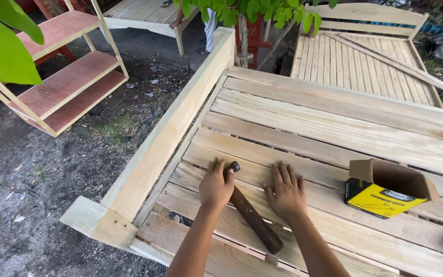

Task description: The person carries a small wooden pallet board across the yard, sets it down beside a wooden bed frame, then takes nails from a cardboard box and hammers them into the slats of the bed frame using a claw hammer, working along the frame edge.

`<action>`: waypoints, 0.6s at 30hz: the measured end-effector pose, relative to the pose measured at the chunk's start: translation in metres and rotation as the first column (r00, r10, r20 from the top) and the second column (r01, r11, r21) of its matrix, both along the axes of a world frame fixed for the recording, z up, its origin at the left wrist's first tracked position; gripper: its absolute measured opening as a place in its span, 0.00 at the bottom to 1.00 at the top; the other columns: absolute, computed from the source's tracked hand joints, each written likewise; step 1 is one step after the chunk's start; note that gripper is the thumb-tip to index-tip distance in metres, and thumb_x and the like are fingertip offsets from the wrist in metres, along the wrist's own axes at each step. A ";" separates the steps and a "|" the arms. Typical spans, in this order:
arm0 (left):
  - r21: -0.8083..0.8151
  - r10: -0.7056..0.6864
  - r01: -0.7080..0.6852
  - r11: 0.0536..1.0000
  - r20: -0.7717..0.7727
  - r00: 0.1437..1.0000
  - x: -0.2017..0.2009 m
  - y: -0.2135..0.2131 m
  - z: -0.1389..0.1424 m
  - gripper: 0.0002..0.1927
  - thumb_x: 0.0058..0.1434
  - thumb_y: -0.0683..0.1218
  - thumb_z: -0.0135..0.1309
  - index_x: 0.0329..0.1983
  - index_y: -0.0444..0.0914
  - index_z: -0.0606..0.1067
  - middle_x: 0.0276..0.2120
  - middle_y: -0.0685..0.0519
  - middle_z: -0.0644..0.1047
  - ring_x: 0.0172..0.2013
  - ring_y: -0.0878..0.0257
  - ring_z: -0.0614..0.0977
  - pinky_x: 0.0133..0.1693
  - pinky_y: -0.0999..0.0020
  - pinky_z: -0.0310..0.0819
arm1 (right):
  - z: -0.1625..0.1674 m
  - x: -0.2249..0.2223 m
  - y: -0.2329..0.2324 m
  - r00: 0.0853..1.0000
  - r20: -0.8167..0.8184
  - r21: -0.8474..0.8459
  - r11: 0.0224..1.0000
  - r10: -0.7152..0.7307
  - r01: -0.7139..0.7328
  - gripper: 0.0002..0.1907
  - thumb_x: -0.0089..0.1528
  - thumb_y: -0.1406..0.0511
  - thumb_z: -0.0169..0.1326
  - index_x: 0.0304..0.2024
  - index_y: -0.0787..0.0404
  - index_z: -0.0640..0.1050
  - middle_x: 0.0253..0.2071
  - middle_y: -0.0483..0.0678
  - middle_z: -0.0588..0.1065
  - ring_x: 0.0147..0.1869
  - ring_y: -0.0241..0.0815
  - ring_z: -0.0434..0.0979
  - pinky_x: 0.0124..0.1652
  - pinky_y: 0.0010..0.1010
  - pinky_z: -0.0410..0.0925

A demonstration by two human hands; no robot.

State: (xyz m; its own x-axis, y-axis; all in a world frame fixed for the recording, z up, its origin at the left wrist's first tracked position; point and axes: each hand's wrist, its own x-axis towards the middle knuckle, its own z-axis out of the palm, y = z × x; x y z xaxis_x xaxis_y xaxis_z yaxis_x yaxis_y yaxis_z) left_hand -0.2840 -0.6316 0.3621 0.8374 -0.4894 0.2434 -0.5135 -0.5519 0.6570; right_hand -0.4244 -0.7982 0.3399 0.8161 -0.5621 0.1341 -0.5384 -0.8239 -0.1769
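- Hammer (252, 215): lies on the slats of the pale wooden bed frame (334, 128), dark handle slanting toward the viewer, head just beside the left hand's fingers.
- Left hand (215, 185): curled over the hammer's head end, gripping it.
- Right hand (284, 192): flat and spread on a slat, just right of the hammer, holding nothing.
- Open yellow-and-black cardboard box (388, 189): sits further right of the hammer, on the same slats.
- Wooden shelf rack (62, 82): stands on the ground, well left of the hammer.
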 end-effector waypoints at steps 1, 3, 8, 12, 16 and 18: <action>0.085 -0.017 0.015 0.996 0.021 1.000 -0.001 0.002 -0.002 0.26 0.65 0.55 0.48 0.65 0.44 0.69 0.66 0.45 0.68 0.62 0.46 0.73 0.58 0.49 0.71 | -0.003 -0.001 0.002 1.000 0.015 -0.001 1.000 -0.003 0.003 0.40 0.65 0.44 0.43 0.74 0.52 0.54 0.77 0.48 0.50 0.81 0.52 0.43 0.71 0.55 0.42; 0.254 -0.067 0.048 0.966 0.067 0.996 -0.007 0.004 -0.006 0.26 0.63 0.54 0.50 0.64 0.44 0.69 0.58 0.48 0.73 0.54 0.49 0.79 0.53 0.53 0.75 | -0.006 -0.004 0.004 0.999 0.035 0.001 1.000 -0.016 0.016 0.40 0.64 0.44 0.43 0.74 0.50 0.55 0.78 0.47 0.50 0.81 0.51 0.43 0.71 0.54 0.42; 0.280 0.041 -0.110 0.954 0.241 0.970 -0.021 0.000 0.004 0.32 0.57 0.53 0.54 0.63 0.33 0.68 0.51 0.44 0.73 0.51 0.48 0.76 0.45 0.50 0.73 | -0.002 -0.007 0.005 0.999 0.009 0.031 0.998 -0.053 0.052 0.39 0.63 0.43 0.43 0.73 0.48 0.56 0.77 0.46 0.50 0.81 0.49 0.42 0.71 0.53 0.41; 0.321 0.056 -0.121 0.939 0.204 0.977 -0.025 0.000 0.013 0.29 0.57 0.53 0.55 0.58 0.34 0.69 0.50 0.45 0.72 0.53 0.49 0.75 0.46 0.50 0.72 | 0.000 -0.010 0.008 0.999 0.036 -0.020 0.999 -0.026 0.027 0.40 0.64 0.43 0.42 0.73 0.52 0.56 0.77 0.47 0.51 0.81 0.49 0.43 0.72 0.52 0.41; 0.350 0.019 -0.075 0.934 0.160 0.987 -0.029 0.002 0.015 0.26 0.58 0.53 0.54 0.56 0.36 0.69 0.48 0.47 0.71 0.52 0.49 0.75 0.46 0.52 0.72 | 0.000 -0.017 0.008 0.999 0.034 -0.042 0.999 -0.019 0.020 0.40 0.64 0.43 0.41 0.73 0.52 0.55 0.77 0.48 0.51 0.81 0.49 0.43 0.71 0.51 0.42; 0.379 0.016 -0.069 0.923 0.142 0.990 -0.031 0.001 0.016 0.25 0.58 0.53 0.54 0.56 0.37 0.70 0.48 0.48 0.71 0.51 0.49 0.75 0.47 0.53 0.72 | 0.000 -0.020 0.008 0.999 0.026 -0.031 0.999 -0.024 0.025 0.40 0.64 0.43 0.41 0.73 0.52 0.55 0.77 0.48 0.51 0.81 0.49 0.43 0.71 0.51 0.41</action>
State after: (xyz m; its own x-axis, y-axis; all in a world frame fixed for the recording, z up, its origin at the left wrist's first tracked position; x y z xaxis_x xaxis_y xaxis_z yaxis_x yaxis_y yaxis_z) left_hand -0.3154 -0.6301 0.3779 0.8325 -0.5317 0.1559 -0.5518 -0.7704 0.3193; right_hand -0.4448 -0.7900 0.3395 0.7984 -0.5768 0.1728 -0.5538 -0.8161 -0.1654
